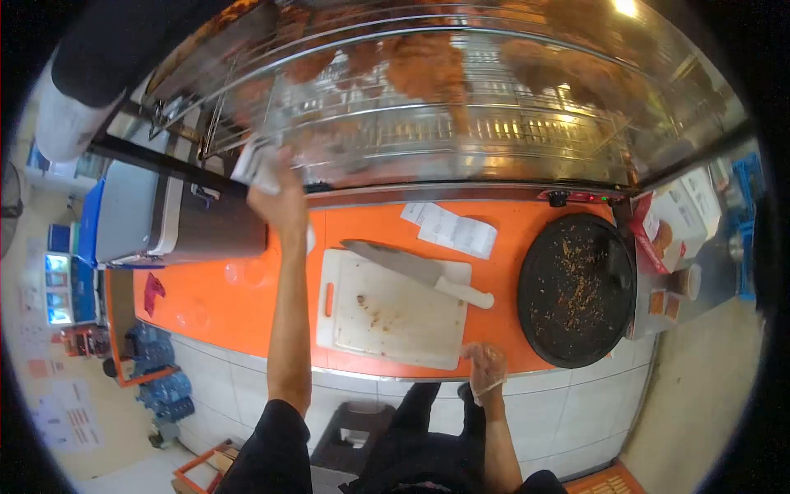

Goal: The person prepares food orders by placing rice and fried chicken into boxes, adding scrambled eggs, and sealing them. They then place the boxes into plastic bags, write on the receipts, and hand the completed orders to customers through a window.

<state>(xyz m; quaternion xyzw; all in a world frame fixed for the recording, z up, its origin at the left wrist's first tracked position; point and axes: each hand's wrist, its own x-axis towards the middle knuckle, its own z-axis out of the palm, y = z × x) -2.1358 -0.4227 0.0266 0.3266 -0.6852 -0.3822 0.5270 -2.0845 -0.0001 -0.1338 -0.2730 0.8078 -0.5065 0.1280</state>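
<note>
Now, glass cabinet is stood at back of counter, prob. so browned food is seen. Black tray is set R of white board, likely for quick reach; on the latter, knife is laid w/ handle overhanging. R hand, gloved, is held by board's corner, grip can't be told. White cloth is bunched in closed grip of L hand, nr cabinet's lower L.

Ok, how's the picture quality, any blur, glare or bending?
Head view: the left hand and the white thing it holds are blurred; head view: a bright spot glares high in the cabinet; head view: lens distortion bows the counter, corners go black; head view: the knife looks clearer.
</note>
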